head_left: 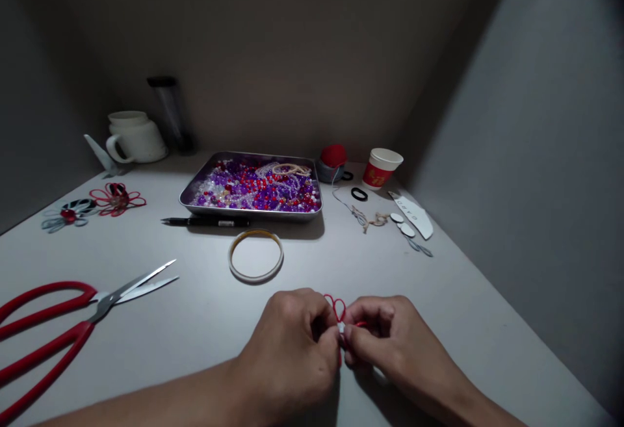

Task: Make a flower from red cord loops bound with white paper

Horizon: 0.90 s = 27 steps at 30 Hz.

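Note:
My left hand [296, 344] and my right hand [396, 336] meet low in the view, right of the middle. Between their fingertips is a small piece of looped red cord [340, 318], with petal-like loops standing up. A small whitish bit [341, 328] sits at its centre, too covered to tell what it is. Thumb and forefinger of each hand are pinched on the piece from either side. Some red cord shows by the right fingers and below the left thumb; the rest is hidden by the fingers.
Open red-handled scissors [108, 302] lie at left. A roll of tape [256, 279], a black pen [209, 221] and a metal tray [253, 214] of beads stand ahead. Beyond are finished-looking cord flowers [117, 201], a pitcher [139, 138], red yarn [334, 155], a paper cup [377, 175] and walls.

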Each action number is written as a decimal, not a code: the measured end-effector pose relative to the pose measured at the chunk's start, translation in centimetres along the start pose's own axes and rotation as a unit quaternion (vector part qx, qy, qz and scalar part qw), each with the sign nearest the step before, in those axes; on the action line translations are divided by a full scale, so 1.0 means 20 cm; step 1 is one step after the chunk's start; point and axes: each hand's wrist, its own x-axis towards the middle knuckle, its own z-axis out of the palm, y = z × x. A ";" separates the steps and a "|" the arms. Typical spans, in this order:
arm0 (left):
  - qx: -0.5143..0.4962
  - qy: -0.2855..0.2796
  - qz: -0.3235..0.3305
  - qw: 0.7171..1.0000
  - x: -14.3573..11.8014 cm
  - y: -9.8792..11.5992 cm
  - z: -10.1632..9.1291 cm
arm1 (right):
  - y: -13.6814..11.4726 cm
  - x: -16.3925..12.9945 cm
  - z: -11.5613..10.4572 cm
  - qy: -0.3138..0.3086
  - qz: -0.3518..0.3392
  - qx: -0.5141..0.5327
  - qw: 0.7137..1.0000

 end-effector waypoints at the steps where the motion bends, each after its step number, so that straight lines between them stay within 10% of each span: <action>1: 0.001 0.001 0.001 1.000 0.00 0.00 0.00 | 0.00 0.00 0.00 -0.006 -0.001 0.006 1.000; 27: -0.030 -0.006 -0.062 0.998 0.03 0.00 0.00 | 0.02 -0.01 -0.01 -0.021 -0.009 0.009 1.000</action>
